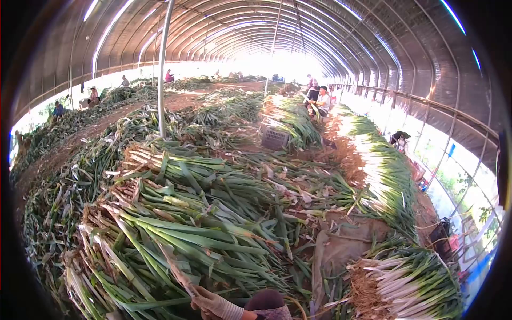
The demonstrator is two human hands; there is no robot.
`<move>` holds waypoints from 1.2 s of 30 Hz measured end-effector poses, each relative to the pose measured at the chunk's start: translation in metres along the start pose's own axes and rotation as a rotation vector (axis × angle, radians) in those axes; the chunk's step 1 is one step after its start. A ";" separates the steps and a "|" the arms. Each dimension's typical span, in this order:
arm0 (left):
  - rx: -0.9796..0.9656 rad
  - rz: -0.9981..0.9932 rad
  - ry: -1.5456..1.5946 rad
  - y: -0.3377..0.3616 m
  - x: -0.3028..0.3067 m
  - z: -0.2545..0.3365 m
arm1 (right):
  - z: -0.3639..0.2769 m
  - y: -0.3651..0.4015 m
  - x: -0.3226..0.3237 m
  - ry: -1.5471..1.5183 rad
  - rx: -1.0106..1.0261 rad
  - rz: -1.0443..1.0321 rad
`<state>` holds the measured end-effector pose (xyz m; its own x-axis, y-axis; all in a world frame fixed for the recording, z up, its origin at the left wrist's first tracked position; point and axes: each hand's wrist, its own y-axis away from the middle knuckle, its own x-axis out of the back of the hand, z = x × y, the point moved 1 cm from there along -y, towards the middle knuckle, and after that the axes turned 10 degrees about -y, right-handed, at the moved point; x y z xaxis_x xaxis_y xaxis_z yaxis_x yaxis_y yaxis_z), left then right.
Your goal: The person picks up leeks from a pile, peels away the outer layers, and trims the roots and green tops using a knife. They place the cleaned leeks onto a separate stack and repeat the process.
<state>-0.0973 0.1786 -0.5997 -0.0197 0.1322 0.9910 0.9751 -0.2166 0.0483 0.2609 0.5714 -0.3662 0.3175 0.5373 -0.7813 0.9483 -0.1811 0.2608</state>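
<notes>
A knit-cuffed work glove covers my left hand (pixel 213 305), which is low in the view and left of the middle. Its fingers are closed round the end of a green onion (pixel 176 269) with a pale, brownish stalk. The stalk slants up and left across a large heap of untrimmed green onions (pixel 208 234), with roots to the left and leaves to the right. My right hand is out of view. Right of the hand is a dark, rounded shape, perhaps my knee (pixel 269 301). A bundle of cleaned white-stemmed green onions (pixel 405 282) lies at the lower right.
A long row of cleaned onions (pixel 373 160) runs along the right side. A grey crate (pixel 274 137) stands beside another heap, and a metal post (pixel 162 69) rises at left. Brown cloth (pixel 346 242) covers ground ahead. A seated person (pixel 322 101) and several others work farther off.
</notes>
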 end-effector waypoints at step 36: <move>-0.066 -0.033 1.870 0.194 0.327 0.002 | 0.018 0.033 -0.022 0.061 -0.069 0.178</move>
<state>0.0858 0.1812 -0.2669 -0.2660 -0.9477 -0.1761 0.9612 -0.2747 0.0264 0.2857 0.5389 -0.3504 0.4778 0.5509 -0.6843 0.8743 -0.2221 0.4316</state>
